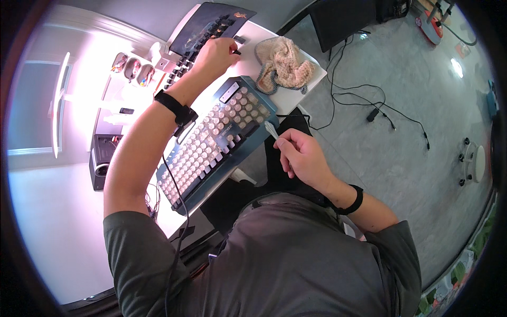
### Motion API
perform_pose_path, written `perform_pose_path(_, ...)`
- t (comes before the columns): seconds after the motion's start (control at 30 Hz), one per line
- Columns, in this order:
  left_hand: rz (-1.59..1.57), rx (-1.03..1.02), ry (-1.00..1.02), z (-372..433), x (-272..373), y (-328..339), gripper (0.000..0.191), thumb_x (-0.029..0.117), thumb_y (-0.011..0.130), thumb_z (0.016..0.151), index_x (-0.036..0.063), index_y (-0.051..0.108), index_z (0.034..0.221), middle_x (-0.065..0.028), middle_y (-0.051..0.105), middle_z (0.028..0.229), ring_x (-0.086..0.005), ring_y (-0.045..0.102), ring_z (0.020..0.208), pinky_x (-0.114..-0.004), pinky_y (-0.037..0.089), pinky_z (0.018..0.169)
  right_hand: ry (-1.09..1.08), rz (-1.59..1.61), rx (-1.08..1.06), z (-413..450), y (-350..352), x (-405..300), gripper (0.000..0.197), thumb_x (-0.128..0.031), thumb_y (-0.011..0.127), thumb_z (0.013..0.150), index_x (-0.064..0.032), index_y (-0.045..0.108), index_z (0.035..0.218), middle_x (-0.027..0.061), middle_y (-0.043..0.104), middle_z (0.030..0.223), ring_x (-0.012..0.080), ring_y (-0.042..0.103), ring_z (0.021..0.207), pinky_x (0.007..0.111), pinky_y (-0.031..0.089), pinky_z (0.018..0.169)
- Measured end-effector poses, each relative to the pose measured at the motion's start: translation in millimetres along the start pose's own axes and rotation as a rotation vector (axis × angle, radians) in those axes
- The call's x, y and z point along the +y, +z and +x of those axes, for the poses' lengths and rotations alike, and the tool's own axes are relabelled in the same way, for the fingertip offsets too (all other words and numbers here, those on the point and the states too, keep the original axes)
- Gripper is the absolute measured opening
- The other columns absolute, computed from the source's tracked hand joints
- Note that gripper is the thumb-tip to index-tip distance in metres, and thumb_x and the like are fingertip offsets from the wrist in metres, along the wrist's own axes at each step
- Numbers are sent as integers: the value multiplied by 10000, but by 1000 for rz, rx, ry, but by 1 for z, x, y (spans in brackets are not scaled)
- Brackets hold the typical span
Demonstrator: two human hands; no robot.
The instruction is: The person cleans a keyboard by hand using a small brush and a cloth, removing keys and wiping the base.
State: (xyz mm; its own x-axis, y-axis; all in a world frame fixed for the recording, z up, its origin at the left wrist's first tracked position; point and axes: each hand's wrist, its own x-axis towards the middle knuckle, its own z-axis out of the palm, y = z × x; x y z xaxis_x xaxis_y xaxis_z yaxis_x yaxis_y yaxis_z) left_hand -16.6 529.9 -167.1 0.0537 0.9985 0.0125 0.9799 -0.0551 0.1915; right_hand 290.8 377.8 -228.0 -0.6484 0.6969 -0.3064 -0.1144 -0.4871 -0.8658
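Observation:
A blue-edged mechanical keyboard (222, 130) lies aslant on the white table, with rows of pale round pieces over most of it and some squarer pale keycaps along its near edge. Above its far right part, my left hand (217, 57) pinches a small black piece (237, 52), perhaps a keycap, over the tabletop. Many black keycaps (210, 33) stand in rows beside that hand, partly on a dark mat (194, 27). Near the keyboard's right corner, my right hand (299, 152) holds a slim white tool (271, 128) with a ribbed, brush-like end.
A crumpled beige cloth (283, 63) lies on the table's right part. Three small cups (132, 69) with contents stand at the left, near a black box (105, 158). Cables (356, 93) trail over the floor; a thin black cable hangs before my left side. A round wheeled stool (477, 162) is far right.

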Motion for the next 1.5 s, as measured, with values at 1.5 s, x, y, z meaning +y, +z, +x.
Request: perform_pose_path(1.5,-191,-123,196,-180,107,-25,393,37,759,900,49,690,1287,-150,645,1112,-344,707,925,-426,580,806,-287,-498,8,11,17,7,197,-159,615,1060,18,666,992,63,656,630,118,622,516,305,471,499)
